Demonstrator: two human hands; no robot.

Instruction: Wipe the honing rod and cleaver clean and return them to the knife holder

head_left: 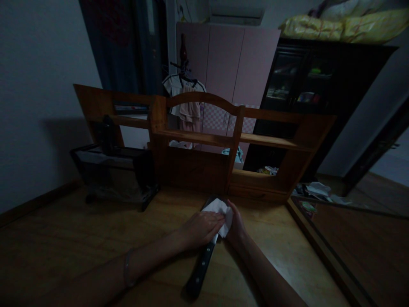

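A kitchen knife (204, 260) with a black, riveted handle lies slantwise on the wooden surface, handle toward me. Most of its blade is hidden under a crumpled white tissue (219, 206); a dark part of the blade shows past the tissue's far side. My left hand (202, 228) presses the tissue against the blade, fingers close together. On the other side, my right hand (237, 226) grips the tissue's right edge beside the blade, its fingers partly hidden. Neither hand touches the handle.
A wooden shelf unit (198, 137) stands along the far edge of the wooden surface (153, 273). A black-framed appliance (111, 170) sits at the left. Clothes (190, 104) hang behind the shelf, before a pink wardrobe (223, 59). A raised wooden rim (316, 243) runs along the right.
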